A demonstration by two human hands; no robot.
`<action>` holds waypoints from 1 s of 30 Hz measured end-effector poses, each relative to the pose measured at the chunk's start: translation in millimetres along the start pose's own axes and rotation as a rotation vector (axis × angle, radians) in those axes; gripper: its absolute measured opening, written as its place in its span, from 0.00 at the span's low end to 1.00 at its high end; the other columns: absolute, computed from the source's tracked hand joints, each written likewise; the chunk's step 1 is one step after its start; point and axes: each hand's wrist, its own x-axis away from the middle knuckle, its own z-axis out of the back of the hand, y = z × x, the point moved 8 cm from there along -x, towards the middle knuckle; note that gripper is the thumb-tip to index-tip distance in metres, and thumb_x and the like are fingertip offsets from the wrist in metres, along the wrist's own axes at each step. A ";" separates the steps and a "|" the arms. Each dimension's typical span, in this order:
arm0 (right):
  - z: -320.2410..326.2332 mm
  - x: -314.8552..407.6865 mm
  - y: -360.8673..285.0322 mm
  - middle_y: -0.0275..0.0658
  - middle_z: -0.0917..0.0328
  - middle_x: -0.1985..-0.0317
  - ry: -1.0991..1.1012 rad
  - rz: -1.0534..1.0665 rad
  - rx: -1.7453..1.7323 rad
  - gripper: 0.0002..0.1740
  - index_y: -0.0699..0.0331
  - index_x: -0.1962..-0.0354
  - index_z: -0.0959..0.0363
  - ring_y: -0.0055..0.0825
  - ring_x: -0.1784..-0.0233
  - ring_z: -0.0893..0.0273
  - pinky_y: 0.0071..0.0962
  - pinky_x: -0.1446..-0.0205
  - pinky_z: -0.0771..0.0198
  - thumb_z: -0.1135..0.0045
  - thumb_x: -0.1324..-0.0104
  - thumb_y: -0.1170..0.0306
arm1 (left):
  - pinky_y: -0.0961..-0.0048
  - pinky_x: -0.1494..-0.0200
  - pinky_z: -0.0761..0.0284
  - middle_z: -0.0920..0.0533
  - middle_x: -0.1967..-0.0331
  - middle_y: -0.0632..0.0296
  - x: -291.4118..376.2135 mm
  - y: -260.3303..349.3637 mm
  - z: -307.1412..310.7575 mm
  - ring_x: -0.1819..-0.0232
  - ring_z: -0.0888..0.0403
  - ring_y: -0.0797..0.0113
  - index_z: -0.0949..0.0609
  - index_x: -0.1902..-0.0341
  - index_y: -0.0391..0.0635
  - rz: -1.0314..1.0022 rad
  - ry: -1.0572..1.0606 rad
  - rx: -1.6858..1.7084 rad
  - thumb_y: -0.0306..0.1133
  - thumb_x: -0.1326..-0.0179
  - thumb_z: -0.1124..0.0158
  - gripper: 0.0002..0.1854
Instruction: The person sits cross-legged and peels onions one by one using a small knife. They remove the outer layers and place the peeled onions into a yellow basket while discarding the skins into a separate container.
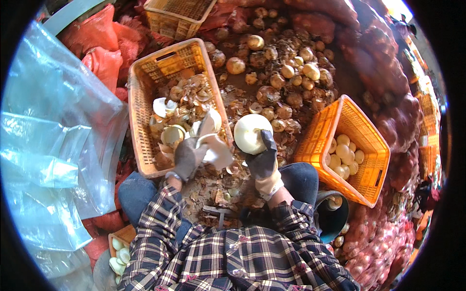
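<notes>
My right hand (263, 162), in a dark-palmed glove with a pale cuff, grips a large peeled white onion (251, 134) with the thumb over its side. Over the right rim of a worn orange plastic crate (135, 120), my gloved left hand (187, 158) has hold of pale onion peel (218, 154), blurred by motion. Papery onion skins (196, 89) and curved white peel pieces (173, 134) lie inside this crate. The left fingertips are partly hidden by the peel.
Unpeeled onions (278, 82) and loose skins cover the floor ahead. A tilted orange crate (320, 145) at right holds peeled onions (344, 154). Beside my right leg stands a dark bucket (333, 222). Red mesh sacks (378, 62) line the right; clear plastic sheeting (54, 127) spreads at left.
</notes>
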 end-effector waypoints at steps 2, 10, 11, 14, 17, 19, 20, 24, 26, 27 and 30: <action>-6.3 2.9 -4.4 0.44 0.28 0.37 -0.047 -0.053 -0.107 0.34 0.56 0.34 0.38 0.44 0.32 0.31 0.54 0.28 0.35 0.40 0.34 0.55 | 0.67 0.73 0.24 0.13 0.75 0.55 1.7 -9.5 9.6 0.75 0.16 0.66 0.13 0.60 0.39 -0.151 0.012 0.142 0.37 0.42 0.30 0.13; -33.7 34.2 -69.4 0.42 0.27 0.37 -0.129 0.014 -0.283 0.35 0.53 0.35 0.36 0.42 0.33 0.30 0.50 0.31 0.29 0.37 0.37 0.53 | 0.79 0.89 0.40 0.25 0.82 0.69 -9.3 -44.6 28.5 0.90 0.35 0.79 0.20 0.60 0.46 0.366 0.031 1.145 0.51 0.32 0.38 0.19; -33.6 39.1 -87.9 0.43 0.28 0.37 -0.109 0.065 -0.293 0.36 0.53 0.34 0.36 0.43 0.34 0.29 0.49 0.33 0.27 0.37 0.37 0.52 | 0.80 0.88 0.41 0.28 0.83 0.73 -11.1 -50.9 27.2 0.90 0.38 0.82 0.20 0.60 0.48 0.352 -0.052 1.192 0.51 0.33 0.38 0.18; -10.4 45.6 -144.8 0.43 0.26 0.39 -0.064 0.268 -0.325 0.37 0.54 0.34 0.37 0.42 0.37 0.26 0.47 0.35 0.26 0.37 0.37 0.51 | 0.76 0.86 0.37 0.36 0.84 0.77 4.0 -62.1 22.6 0.88 0.38 0.81 0.29 0.67 0.57 0.475 -0.018 1.192 0.47 0.29 0.43 0.13; 47.6 43.3 -220.3 0.43 0.23 0.42 0.003 0.614 -0.129 0.33 0.56 0.38 0.34 0.39 0.41 0.24 0.40 0.36 0.25 0.38 0.36 0.51 | 0.71 0.86 0.30 0.38 0.84 0.76 16.9 -62.0 25.4 0.87 0.34 0.78 0.33 0.70 0.57 0.528 -0.012 1.189 0.45 0.27 0.44 0.15; 107.0 42.1 -280.6 0.40 0.25 0.40 0.154 0.909 0.542 0.33 0.57 0.36 0.35 0.34 0.40 0.24 0.37 0.36 0.25 0.38 0.34 0.53 | 0.71 0.82 0.27 0.37 0.82 0.76 13.3 -60.7 13.7 0.85 0.33 0.79 0.34 0.72 0.57 0.461 -0.330 1.401 0.44 0.27 0.44 0.16; 129.9 41.6 -304.9 0.39 0.26 0.39 0.205 0.991 0.710 0.32 0.57 0.36 0.36 0.32 0.39 0.25 0.36 0.36 0.26 0.38 0.33 0.54 | 0.71 0.82 0.27 0.36 0.81 0.76 10.7 -62.2 13.0 0.85 0.32 0.79 0.32 0.71 0.57 0.395 -0.336 1.354 0.43 0.28 0.43 0.15; 158.8 32.8 -301.7 0.43 0.25 0.42 0.406 0.812 0.697 0.25 0.59 0.40 0.33 0.37 0.36 0.27 0.46 0.33 0.29 0.42 0.29 0.58 | 0.71 0.84 0.29 0.24 0.78 0.64 20.2 -58.0 15.3 0.86 0.30 0.74 0.22 0.61 0.44 0.286 -0.062 1.006 0.40 0.33 0.40 0.11; 181.1 -1.4 -289.8 0.48 0.25 0.42 0.332 0.416 -0.061 0.24 0.64 0.42 0.33 0.45 0.37 0.26 0.53 0.32 0.29 0.42 0.29 0.60 | 0.72 0.85 0.31 0.20 0.78 0.52 20.7 -72.2 6.1 0.89 0.28 0.68 0.22 0.60 0.41 0.289 0.029 0.875 0.40 0.34 0.39 0.13; 166.1 -12.2 -271.8 0.52 0.26 0.42 0.309 0.327 -0.191 0.24 0.67 0.43 0.33 0.50 0.37 0.27 0.55 0.31 0.30 0.44 0.28 0.60 | 0.74 0.86 0.32 0.19 0.77 0.50 27.0 -69.5 0.1 0.88 0.27 0.67 0.23 0.60 0.40 0.311 -0.030 0.949 0.40 0.34 0.39 0.14; 124.1 -44.9 -241.6 0.54 0.26 0.40 0.067 0.319 0.028 0.27 0.71 0.41 0.32 0.49 0.36 0.27 0.51 0.29 0.31 0.41 0.30 0.61 | 0.74 0.86 0.32 0.19 0.76 0.51 39.8 -49.2 -2.2 0.87 0.26 0.68 0.23 0.58 0.38 0.295 -0.032 0.760 0.42 0.34 0.38 0.16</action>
